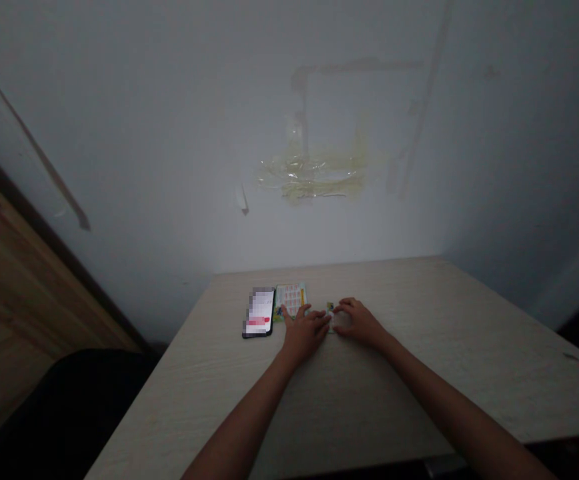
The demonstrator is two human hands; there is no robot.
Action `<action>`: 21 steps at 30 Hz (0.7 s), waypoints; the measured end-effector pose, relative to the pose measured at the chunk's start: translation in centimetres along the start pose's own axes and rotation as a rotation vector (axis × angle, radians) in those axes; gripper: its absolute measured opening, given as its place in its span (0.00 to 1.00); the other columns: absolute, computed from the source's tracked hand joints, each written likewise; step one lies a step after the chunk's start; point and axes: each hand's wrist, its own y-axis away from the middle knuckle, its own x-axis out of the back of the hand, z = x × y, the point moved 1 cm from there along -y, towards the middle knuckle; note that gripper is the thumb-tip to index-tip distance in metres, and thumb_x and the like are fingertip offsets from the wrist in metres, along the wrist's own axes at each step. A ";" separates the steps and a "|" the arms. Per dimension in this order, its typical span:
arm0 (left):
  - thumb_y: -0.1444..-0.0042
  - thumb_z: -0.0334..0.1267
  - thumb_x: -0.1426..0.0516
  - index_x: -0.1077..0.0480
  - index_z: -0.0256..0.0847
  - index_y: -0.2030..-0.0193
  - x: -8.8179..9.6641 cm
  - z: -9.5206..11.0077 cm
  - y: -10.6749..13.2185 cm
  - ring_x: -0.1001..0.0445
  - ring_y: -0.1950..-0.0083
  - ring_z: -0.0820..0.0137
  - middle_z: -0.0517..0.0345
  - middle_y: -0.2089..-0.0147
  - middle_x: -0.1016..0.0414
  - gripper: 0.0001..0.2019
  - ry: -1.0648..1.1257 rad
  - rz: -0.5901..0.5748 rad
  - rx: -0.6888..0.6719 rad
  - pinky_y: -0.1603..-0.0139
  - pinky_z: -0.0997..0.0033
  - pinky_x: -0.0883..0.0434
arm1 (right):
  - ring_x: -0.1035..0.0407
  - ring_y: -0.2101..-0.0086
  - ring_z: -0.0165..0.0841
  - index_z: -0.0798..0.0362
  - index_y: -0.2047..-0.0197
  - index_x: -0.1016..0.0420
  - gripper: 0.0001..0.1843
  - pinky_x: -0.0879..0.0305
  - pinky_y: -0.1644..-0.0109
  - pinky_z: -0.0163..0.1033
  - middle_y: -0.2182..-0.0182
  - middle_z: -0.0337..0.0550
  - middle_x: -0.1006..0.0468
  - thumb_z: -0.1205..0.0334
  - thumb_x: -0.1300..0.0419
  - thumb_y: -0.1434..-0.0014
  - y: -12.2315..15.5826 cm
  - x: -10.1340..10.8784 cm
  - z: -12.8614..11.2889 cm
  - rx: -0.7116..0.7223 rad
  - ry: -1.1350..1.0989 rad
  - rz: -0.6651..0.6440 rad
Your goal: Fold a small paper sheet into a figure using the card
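A plain room, home or office unclear: pale surface (469, 333) against a white wall (169, 167) with tape (314, 179), wooden panel (19, 267) at left

Phone (260, 313), printed cards (293, 299) on table (194, 400)

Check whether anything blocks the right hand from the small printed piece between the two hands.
Nothing visible does: the right hand has its fingertips at the right edge of the small printed piece. The left hand is at the opposite edge, not in between.
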 end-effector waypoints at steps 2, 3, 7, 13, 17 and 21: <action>0.35 0.48 0.50 0.32 0.68 0.43 0.0 0.0 0.0 0.43 0.32 0.53 0.66 0.41 0.26 0.15 -0.010 -0.001 0.003 0.41 0.17 0.76 | 0.34 0.47 0.42 0.49 0.51 0.23 0.24 0.37 0.42 0.48 0.48 0.51 0.29 0.52 0.32 0.52 0.1 0.0 0.1 0.010 0.005 -0.006; 0.35 0.48 0.50 0.32 0.68 0.43 0.0 0.0 0.0 0.43 0.32 0.52 0.65 0.41 0.26 0.15 -0.014 -0.001 0.006 0.41 0.18 0.76 | 0.34 0.47 0.42 0.49 0.51 0.24 0.25 0.37 0.42 0.49 0.47 0.51 0.29 0.52 0.32 0.52 0.1 0.0 0.1 0.014 0.007 -0.009; 0.35 0.48 0.49 0.32 0.68 0.43 -0.1 0.0 0.0 0.43 0.32 0.52 0.65 0.41 0.26 0.15 -0.018 0.006 0.001 0.41 0.18 0.75 | 0.35 0.46 0.43 0.48 0.49 0.25 0.27 0.38 0.41 0.49 0.46 0.51 0.29 0.53 0.32 0.53 0.2 0.1 0.2 0.015 0.016 -0.027; 0.36 0.47 0.48 0.32 0.68 0.44 -0.1 0.0 0.0 0.43 0.32 0.54 0.67 0.41 0.26 0.15 -0.031 0.005 -0.006 0.40 0.18 0.73 | 0.35 0.46 0.42 0.49 0.50 0.24 0.25 0.39 0.41 0.50 0.46 0.51 0.30 0.53 0.32 0.51 0.4 0.1 0.1 0.020 0.010 -0.029; 0.36 0.48 0.48 0.31 0.67 0.44 0.1 0.1 0.0 0.43 0.32 0.54 0.65 0.41 0.26 0.15 -0.045 -0.011 -0.006 0.38 0.20 0.71 | 0.34 0.48 0.40 0.47 0.54 0.21 0.16 0.39 0.41 0.48 0.50 0.48 0.27 0.58 0.35 0.47 0.3 0.1 0.6 0.020 -0.053 0.021; 0.37 0.50 0.48 0.31 0.67 0.44 0.1 0.1 -0.1 0.43 0.32 0.53 0.65 0.41 0.26 0.15 -0.037 -0.017 0.000 0.38 0.19 0.72 | 0.34 0.48 0.40 0.45 0.62 0.18 0.08 0.39 0.41 0.49 0.51 0.46 0.27 0.61 0.37 0.44 0.2 -0.2 1.3 0.039 -0.076 0.061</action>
